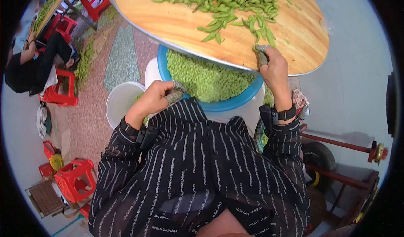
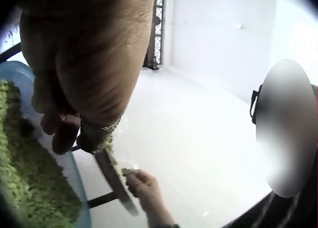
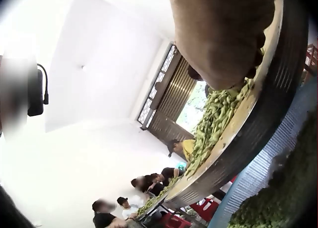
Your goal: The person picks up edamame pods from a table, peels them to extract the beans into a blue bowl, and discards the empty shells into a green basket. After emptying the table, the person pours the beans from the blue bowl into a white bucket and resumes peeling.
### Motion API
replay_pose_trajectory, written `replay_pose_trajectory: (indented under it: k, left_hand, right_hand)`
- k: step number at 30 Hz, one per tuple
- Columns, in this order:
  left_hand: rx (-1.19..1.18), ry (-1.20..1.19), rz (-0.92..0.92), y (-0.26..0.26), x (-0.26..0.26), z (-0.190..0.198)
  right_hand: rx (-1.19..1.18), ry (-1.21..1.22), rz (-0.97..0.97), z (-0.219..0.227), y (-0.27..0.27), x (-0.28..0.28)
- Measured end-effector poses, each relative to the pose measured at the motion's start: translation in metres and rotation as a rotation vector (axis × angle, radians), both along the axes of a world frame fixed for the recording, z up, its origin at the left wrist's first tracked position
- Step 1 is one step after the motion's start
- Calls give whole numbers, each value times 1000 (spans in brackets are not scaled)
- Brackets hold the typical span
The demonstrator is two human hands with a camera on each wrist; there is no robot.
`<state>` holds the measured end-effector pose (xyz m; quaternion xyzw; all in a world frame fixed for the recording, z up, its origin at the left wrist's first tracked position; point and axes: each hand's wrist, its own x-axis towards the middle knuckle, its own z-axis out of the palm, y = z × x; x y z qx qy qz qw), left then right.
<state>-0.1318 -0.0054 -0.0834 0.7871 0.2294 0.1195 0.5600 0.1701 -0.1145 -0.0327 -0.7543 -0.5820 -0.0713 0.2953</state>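
Green soybean pods lie heaped on a round wooden tabletop with a metal rim. My right hand is over the tabletop's near edge, its covered fingertips right beside the closest pods; whether it pinches one I cannot tell. Below the tabletop a blue tub holds shelled green beans. My left hand hovers at the tub's left rim, fingers curled, no pod showing in it. In the left wrist view its thumb wears a woven cover. Both hands have such covers on thumb and finger.
A white bucket with some green matter stands left of the tub. Red stools are at the left, where a seated person works at another table. Several people sit behind in the right wrist view. A metal frame with a wheel stands right.
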Motion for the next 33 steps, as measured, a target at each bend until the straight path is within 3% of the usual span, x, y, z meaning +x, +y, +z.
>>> replay_pose_trajectory:
  k: [2,5,8,10,12,14,15,17,18,20,25,32,33]
  left_hand:
    - [55,-37,5,9,21,32]
    - [434,-96,62,26,51,70]
    - [532,-197,136,45,94,89]
    - [609,-165,117,62,122,92]
    - [675,-126,103,78,150,91]
    - [980,-11,13,89,174,83]
    - [960,1,12,94,183,77]
    - [1161,-276,-153,104,198,67]
    - [1157,-263,-148,106,203,68]
    - [1271,104,-309,109,214,70]
    - [1177,24,-257,113,226,62]
    - [1124,165,-240,112,216,84]
    - [944,-20,-98,110,212,87]
  right_hand:
    - [52,-2,-55,1,0,13]
    - [81,231,-241,7,-1,22]
    - [185,318,-223,10,-2,17]
    - [156,390,-198,8,-5,11]
    - [234,462,5,-5,-6,10]
    - [195,521,-6,1,-8,-1]
    - [196,584,-4,3,-9,-7]
    - [184,658,8,1,-10,-12]
    - [145,633,10,0,-13,-12]
    - [105,612,13,-4,-14,-10]
    - [160,723,33,-5,-15,-15]
    - [192,874,14,-3,-11,-29]
    - [197,965,53,0,-9,-31]
